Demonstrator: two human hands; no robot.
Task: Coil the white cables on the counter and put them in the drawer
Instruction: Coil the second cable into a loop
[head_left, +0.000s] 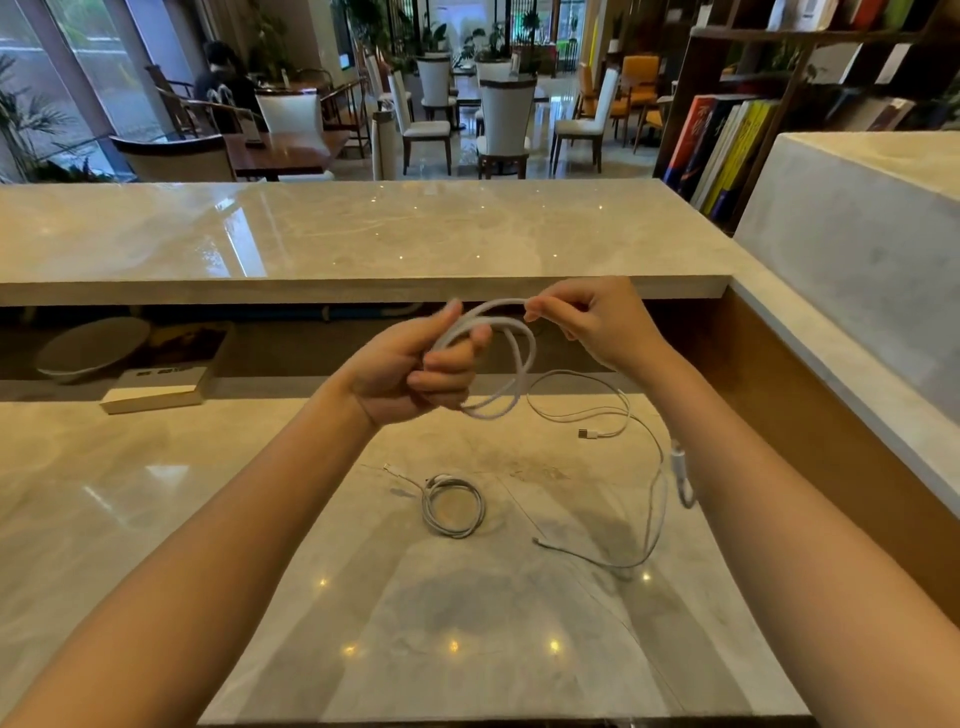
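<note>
While looped, cable (498, 358) between hands (415, 364).

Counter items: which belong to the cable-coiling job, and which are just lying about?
Job: thick cable held in left hand and right hand; coiled cable; loose cable.
Lying about: book; round dish.

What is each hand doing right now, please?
Left hand: closed around the loops of the white cable.
Right hand: fingers pinching the top of the same cable.
</note>
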